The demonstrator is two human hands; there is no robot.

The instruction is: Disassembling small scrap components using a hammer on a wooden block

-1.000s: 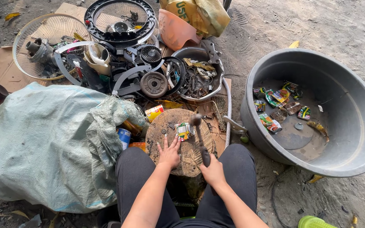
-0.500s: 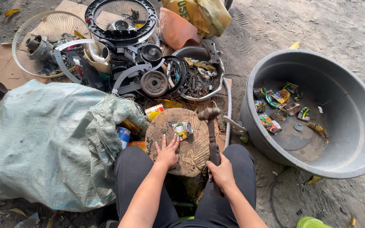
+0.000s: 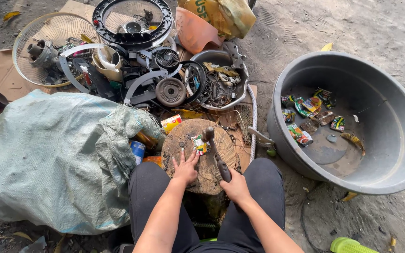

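Note:
My right hand [image 3: 234, 186] grips the handle of a hammer [image 3: 215, 152], whose head rests on a round wooden stump [image 3: 221, 147] between my knees. A small flattened can [image 3: 198, 144] lies on the stump just left of the hammer head. Resting flat on the stump's near side is my left hand [image 3: 185, 167], its fingertips touching the can. I sit with black trousers on either side of the stump.
A large grey basin [image 3: 399, 154] at the right holds several crushed cans. A stuffed green-white sack [image 3: 48, 154] lies at the left with cans at its mouth. Behind the stump sits a heap of fan guards, metal discs, wires and a dented pan [image 3: 221, 86].
The hammer has come down from a raised position onto the stump beside the can. My left hand has stayed on the stump, holding the can in place.

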